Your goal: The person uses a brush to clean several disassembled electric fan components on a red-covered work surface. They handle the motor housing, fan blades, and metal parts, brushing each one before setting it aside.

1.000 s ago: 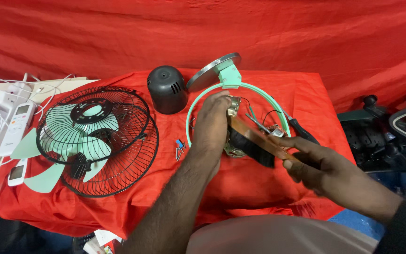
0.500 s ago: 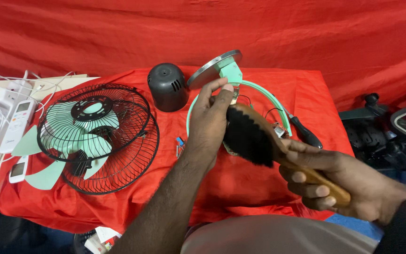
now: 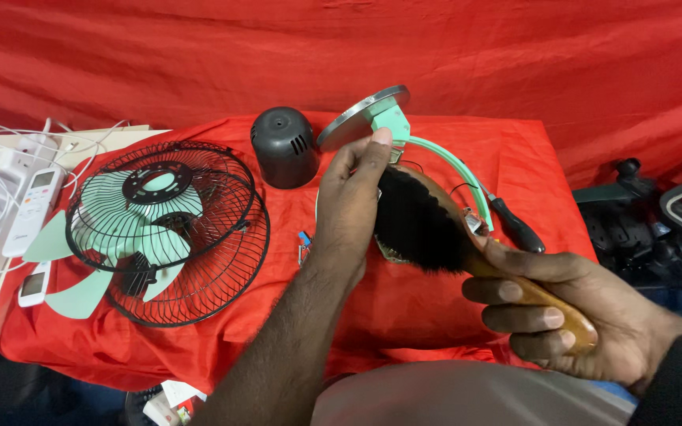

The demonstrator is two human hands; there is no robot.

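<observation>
My left hand point(image 3: 353, 197) grips the mint-green fan body point(image 3: 392, 122) near its neck, thumb up against the green part below the round grey base plate point(image 3: 357, 114). My right hand point(image 3: 570, 308) holds a wooden-handled brush point(image 3: 420, 221) whose black bristles lie against the fan's motor area, which is mostly hidden behind the brush and my left hand. A curved green ring point(image 3: 455, 170) of the fan arcs to the right of the brush.
On the red cloth point(image 3: 436, 315) lie two black wire fan guards with mint blades point(image 3: 167, 229), a black motor cover point(image 3: 282, 146) and a black-handled screwdriver point(image 3: 515, 225). White remotes and a power strip point(image 3: 29, 209) sit at the left. Dark equipment stands at the right.
My right hand has pulled the brush back toward me and turned it so the bristles face up. My left hand has slid up to the green neck.
</observation>
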